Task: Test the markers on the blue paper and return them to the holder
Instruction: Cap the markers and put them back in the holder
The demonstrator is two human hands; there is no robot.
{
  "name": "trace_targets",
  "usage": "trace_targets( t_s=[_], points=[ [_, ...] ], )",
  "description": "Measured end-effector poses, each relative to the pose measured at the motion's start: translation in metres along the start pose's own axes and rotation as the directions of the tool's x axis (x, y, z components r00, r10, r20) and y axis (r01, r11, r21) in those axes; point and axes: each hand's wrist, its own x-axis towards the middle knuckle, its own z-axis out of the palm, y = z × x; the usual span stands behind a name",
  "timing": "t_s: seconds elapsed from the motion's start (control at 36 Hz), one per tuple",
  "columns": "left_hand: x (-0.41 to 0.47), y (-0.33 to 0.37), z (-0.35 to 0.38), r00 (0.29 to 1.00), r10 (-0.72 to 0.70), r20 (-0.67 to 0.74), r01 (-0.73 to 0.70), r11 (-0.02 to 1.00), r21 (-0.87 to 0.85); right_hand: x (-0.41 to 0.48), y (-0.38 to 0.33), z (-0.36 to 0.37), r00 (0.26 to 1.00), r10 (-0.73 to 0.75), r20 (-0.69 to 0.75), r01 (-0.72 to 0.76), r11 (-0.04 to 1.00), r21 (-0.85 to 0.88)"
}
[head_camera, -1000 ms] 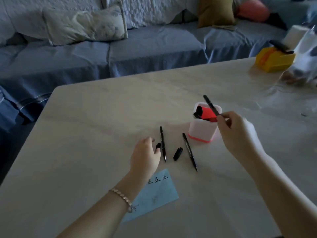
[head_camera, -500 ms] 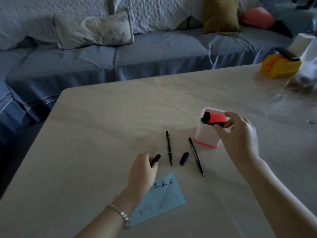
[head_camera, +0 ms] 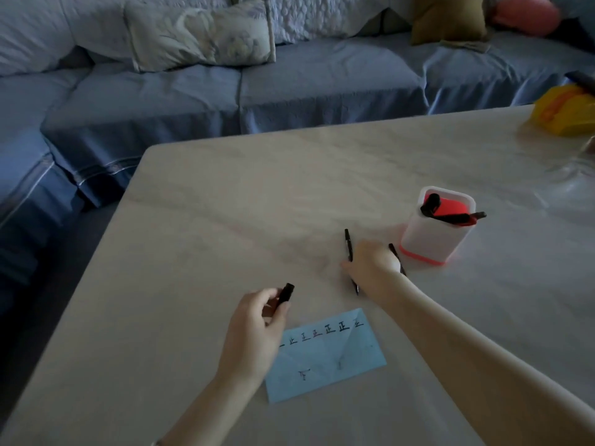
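Nearest lay the blue paper (head_camera: 335, 358), flat on the worktop (head_camera: 199, 239), with a row of inked characters along its far edge. The left hand (head_camera: 257, 329) hovered over the sheet's left corner, its grip clenched round a short black cap (head_camera: 286, 292) that stuck out past the fingertips. Beyond the paper, the right hand (head_camera: 370, 268) rested palm down across a thin black marker (head_camera: 348, 244), whose two ends showed on either side of it; whether that grip had closed on the marker could not be told. A second black marker (head_camera: 393, 251) lay just beside the hand. Farther right stood the white holder (head_camera: 434, 243), holding a red marker (head_camera: 450, 206) and a black pen (head_camera: 454, 217) that leaned over its rim. A yellow box (head_camera: 566, 114) sat at the worktop's far corner, with a blue sofa (head_camera: 306, 88) behind.
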Motion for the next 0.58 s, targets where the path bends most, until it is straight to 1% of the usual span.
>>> trace_targets(
  t_s=[0.08, 0.14, 0.17, 0.22, 0.25, 0.28, 0.33, 0.39, 0.44, 0.47, 0.53, 0.58],
  points=[
    [-0.004, 0.002, -0.003, 1.000, -0.009, 0.006, 0.009, 0.999, -0.033, 0.010, -0.001, 0.006, 0.999, 0.024, 0.031, -0.025, 0.998, 0.052],
    [-0.005, 0.003, -0.003, 1.000, -0.016, 0.006, 0.016, 0.999, -0.050, 0.009, 0.001, 0.007, 0.999, 0.002, 0.053, -0.009, 0.993, 0.115],
    [-0.006, 0.004, -0.003, 1.000, -0.021, 0.008, 0.021, 0.998, -0.062, 0.005, 0.002, 0.006, 0.998, -0.020, 0.057, 0.010, 0.986, 0.169],
    [-0.009, 0.007, -0.002, 0.999, -0.032, 0.008, 0.032, 0.994, -0.100, -0.009, 0.001, 0.003, 0.995, -0.090, 0.045, 0.068, 0.931, 0.358],
    [-0.010, 0.009, -0.001, 0.999, -0.040, 0.007, 0.041, 0.991, -0.128, -0.020, 0.001, 0.000, 0.992, -0.122, 0.027, 0.094, 0.870, 0.483],
    [-0.012, 0.012, -0.001, 0.999, -0.051, 0.007, 0.052, 0.986, -0.161, -0.033, 0.000, -0.004, 0.989, -0.147, 0.002, 0.116, 0.788, 0.604],
    [-0.016, 0.017, 0.000, 0.998, -0.067, 0.019, 0.069, 0.975, -0.211, -0.059, 0.002, -0.014, 0.984, -0.155, -0.087, 0.166, 0.626, 0.762],
    [-0.020, 0.020, 0.003, 0.998, -0.062, 0.032, 0.067, 0.976, -0.207, -0.082, 0.010, -0.022, 0.970, -0.131, -0.205, 0.243, 0.476, 0.845],
    [-0.024, 0.023, 0.005, 0.998, -0.056, 0.033, 0.062, 0.976, -0.208, -0.102, 0.017, -0.027, 0.959, -0.087, -0.271, 0.284, 0.266, 0.921],
    [-0.027, 0.025, 0.006, 0.998, -0.051, 0.029, 0.056, 0.975, -0.214, -0.109, 0.021, -0.027, 0.959, -0.064, -0.276, 0.283, 0.164, 0.945],
    [-0.030, 0.029, 0.008, 0.999, -0.035, 0.027, 0.040, 0.976, -0.216, -0.119, 0.027, -0.026, 0.966, -0.050, -0.252, 0.252, 0.005, 0.968],
    [-0.033, 0.033, 0.009, 0.999, -0.013, 0.034, 0.020, 0.979, -0.204, -0.125, 0.033, -0.022, 0.973, -0.056, -0.226, 0.221, -0.084, 0.972]
  ],
)
